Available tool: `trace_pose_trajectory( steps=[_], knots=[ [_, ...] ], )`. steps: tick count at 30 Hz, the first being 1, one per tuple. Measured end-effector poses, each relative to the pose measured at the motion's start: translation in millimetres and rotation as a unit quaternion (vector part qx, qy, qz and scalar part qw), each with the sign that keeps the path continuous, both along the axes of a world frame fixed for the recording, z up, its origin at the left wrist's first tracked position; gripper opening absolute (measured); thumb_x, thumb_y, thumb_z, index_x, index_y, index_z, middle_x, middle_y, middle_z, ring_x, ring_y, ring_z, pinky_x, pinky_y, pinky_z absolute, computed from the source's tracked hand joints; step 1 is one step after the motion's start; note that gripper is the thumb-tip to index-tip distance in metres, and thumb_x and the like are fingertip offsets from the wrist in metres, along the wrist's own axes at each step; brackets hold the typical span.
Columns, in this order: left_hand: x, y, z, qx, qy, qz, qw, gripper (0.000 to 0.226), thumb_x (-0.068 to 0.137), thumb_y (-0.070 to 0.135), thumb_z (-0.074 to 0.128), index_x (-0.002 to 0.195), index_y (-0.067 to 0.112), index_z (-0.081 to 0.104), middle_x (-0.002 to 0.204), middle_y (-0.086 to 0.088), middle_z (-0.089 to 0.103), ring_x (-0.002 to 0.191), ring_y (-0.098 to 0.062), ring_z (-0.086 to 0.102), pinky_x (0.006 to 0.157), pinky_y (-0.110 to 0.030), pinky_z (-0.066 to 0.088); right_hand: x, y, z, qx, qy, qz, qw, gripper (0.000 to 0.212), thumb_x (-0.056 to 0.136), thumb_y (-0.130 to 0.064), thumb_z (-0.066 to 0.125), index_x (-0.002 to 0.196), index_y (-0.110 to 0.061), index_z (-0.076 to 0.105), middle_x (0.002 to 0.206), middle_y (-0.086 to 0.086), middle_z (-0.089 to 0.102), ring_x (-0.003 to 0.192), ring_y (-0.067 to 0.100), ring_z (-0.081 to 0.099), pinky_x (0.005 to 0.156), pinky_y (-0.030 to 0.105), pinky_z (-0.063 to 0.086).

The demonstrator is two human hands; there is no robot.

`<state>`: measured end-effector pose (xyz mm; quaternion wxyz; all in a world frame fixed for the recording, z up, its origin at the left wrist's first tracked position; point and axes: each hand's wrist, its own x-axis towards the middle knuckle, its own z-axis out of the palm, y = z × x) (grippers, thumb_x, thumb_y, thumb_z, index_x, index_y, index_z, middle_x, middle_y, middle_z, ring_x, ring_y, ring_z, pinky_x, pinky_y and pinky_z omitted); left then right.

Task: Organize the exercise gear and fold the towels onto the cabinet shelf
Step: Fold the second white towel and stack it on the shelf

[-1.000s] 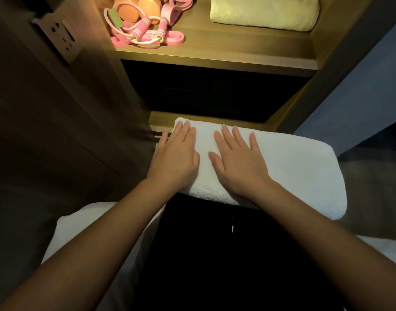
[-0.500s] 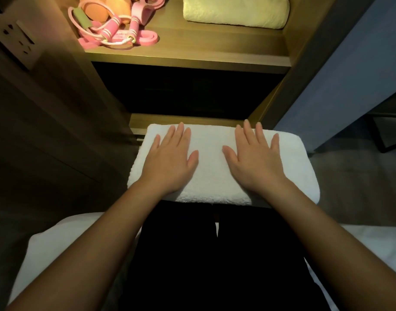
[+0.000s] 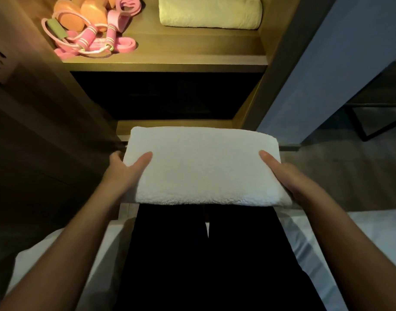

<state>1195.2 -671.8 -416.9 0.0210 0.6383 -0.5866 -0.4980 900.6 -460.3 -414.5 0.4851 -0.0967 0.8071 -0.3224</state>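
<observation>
Palms no longer press flat: left hand (image 3: 125,170) and right hand (image 3: 290,178) now grip the folded white towel (image 3: 203,167) by its ends, thumbs on top, above the lap (image 3: 203,265). Folding judged done; shelf (image 3: 192,58) beside yellow towel (image 3: 210,13) awaits.

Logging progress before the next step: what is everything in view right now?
white towel: one, white, folded, held before the cabinet
yellow towel: one, pale yellow, folded, shelf right
rope and bands: count unclear, pink, heaped shelf left
weights: count unclear, orange, behind the rope and bands
shelf: one, wood, lit, upper cabinet
bedding: one, white, either side below
left hand: one, grips white towel's left end
right hand: one, grips white towel's right end
</observation>
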Motion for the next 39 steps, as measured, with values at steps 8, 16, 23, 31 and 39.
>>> trace_pose_trajectory(
  steps=[8,16,23,31,39],
  knots=[
    [3,-39,5,0.201,0.090,-0.028,0.975,0.068,0.067,0.059,0.070,0.117,0.013,0.062,0.104,-0.016,0.072,0.090,-0.033,0.070,0.076,-0.040,0.055,-16,7,-14,-0.038,-0.210,-0.067,0.975,0.065,0.067,-0.061,0.066,0.116,-0.019,0.061,0.096,0.011,0.076,0.080,0.026,0.074,0.060,0.034,0.058],
    [-11,-54,7,0.185,0.065,-0.057,0.979,0.060,0.081,0.060,0.061,0.115,0.011,0.062,0.113,-0.018,0.069,0.102,-0.037,0.066,0.092,-0.046,0.050,-27,13,-12,0.036,-0.234,-0.055,0.970,0.068,0.056,-0.058,0.077,0.104,-0.012,0.065,0.088,0.016,0.074,0.071,0.032,0.072,0.059,0.040,0.058],
    [-7,-54,1,0.200,0.070,-0.031,0.977,0.065,0.067,0.060,0.070,0.111,0.012,0.066,0.097,-0.014,0.075,0.088,-0.036,0.072,0.078,-0.045,0.056,-25,6,-4,0.013,-0.261,-0.035,0.965,0.093,0.030,-0.039,0.099,0.112,-0.009,0.066,0.101,0.017,0.074,0.081,0.034,0.073,0.065,0.045,0.060],
    [-20,-52,3,0.179,0.061,-0.071,0.979,0.058,0.092,0.063,0.045,0.116,0.013,0.061,0.113,-0.015,0.067,0.107,-0.037,0.063,0.098,-0.048,0.046,-23,-15,8,0.013,-0.201,-0.060,0.978,0.045,0.082,-0.032,0.070,0.121,-0.011,0.059,0.094,0.016,0.071,0.085,0.034,0.066,0.071,0.045,0.054],
    [-9,-50,-9,0.157,0.082,-0.061,0.982,0.063,0.088,0.068,0.047,0.124,0.017,0.058,0.120,-0.009,0.064,0.106,-0.030,0.062,0.091,-0.043,0.048,-6,-5,13,-0.085,-0.203,-0.063,0.974,0.055,0.069,-0.035,0.070,0.117,-0.010,0.062,0.103,0.014,0.072,0.089,0.028,0.069,0.069,0.042,0.058]
  ],
)
